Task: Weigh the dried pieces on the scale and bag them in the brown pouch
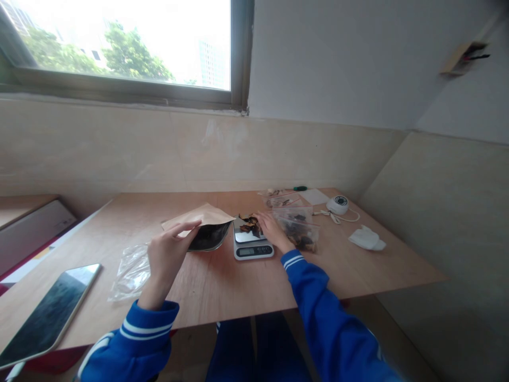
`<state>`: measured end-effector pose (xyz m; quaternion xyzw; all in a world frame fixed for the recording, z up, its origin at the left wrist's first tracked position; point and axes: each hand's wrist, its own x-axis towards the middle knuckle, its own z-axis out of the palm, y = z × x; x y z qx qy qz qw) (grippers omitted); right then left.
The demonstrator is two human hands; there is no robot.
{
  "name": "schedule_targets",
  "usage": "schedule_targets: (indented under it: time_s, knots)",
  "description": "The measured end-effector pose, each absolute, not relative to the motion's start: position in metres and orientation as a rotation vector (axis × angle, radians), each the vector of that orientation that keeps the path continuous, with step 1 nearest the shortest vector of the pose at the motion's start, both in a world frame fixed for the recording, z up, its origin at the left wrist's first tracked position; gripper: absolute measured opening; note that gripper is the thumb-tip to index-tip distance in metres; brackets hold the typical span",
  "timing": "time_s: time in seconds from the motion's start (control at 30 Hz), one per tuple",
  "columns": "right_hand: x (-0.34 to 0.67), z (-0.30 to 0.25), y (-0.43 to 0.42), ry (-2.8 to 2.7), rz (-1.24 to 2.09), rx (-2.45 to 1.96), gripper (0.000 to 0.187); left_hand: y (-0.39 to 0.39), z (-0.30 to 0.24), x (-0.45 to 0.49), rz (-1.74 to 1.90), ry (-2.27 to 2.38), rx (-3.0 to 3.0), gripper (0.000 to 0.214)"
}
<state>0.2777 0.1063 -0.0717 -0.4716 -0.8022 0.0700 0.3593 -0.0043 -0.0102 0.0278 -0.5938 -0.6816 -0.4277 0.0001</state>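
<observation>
My left hand (169, 254) grips the edge of a brown paper pouch (204, 225), holding its dark mouth open toward the right. Beside the pouch stands a small digital scale (252, 245) with dark dried pieces (249, 225) piled on its platform. My right hand (272, 230) rests over the scale's right side, fingers curled on the dried pieces. Just right of that hand lies a clear zip bag (299, 228) holding more dark dried pieces.
A wooden table (222, 281) carries a phone (50, 313) at front left, an empty clear plastic bag (131, 271), a crumpled tissue (366, 238), a small white round device (338, 204) with cord, further small bags (280, 199) and a green pen (300, 188) at the back.
</observation>
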Motion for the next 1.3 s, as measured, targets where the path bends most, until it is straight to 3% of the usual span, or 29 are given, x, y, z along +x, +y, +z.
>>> schedule_targets:
  time_s: [0.43, 0.73, 1.03, 1.3]
  knots:
    - [0.282, -0.067, 0.097, -2.109, -0.103, -1.382, 0.049, -0.012, 0.029, -0.004, -1.320, -2.153, -1.882, 0.019]
    - [0.274, -0.064, 0.099, -1.955, 0.150, -1.294, 0.051, -0.013, 0.028, -0.006, -1.326, -2.115, -1.891, 0.019]
    - [0.278, -0.070, 0.108, -1.925, 0.186, -1.290, 0.048, -0.013, 0.029, -0.007, -1.342, -2.135, -1.890, 0.018]
    - [0.223, -0.007, 0.023, -1.929, 0.313, -0.759, 0.029, -0.012, 0.027, -0.002, -1.367, -2.102, -1.888, 0.020]
